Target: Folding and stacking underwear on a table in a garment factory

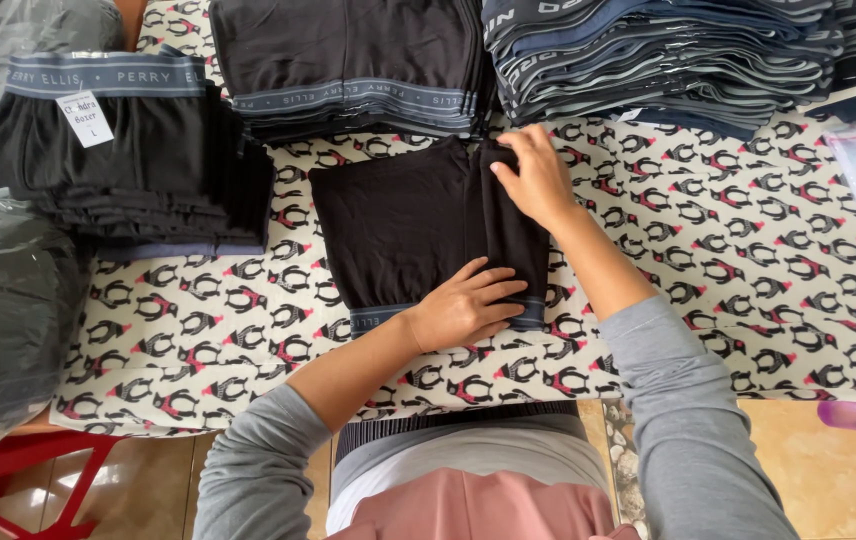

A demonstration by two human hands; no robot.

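Your left hand [468, 305] lies flat, open, on the black boxer shorts [398, 225] — your right hand [538, 180] pinches their far fold.

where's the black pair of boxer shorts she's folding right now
In the head view, the black boxer shorts lie mid-table on the penguin-print cloth, under the left hand and right hand, just below the middle stack of folded shorts.

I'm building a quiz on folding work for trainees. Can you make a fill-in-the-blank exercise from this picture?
1. The left hand lies flat on the black garment near its ____.
2. The right hand pinches the garment's ____ edge.
3. The cloth under the garment is printed with ____.
4. The stack with a paper tag lies to the garment's ____.

Missing words: waistband; far; penguins; left
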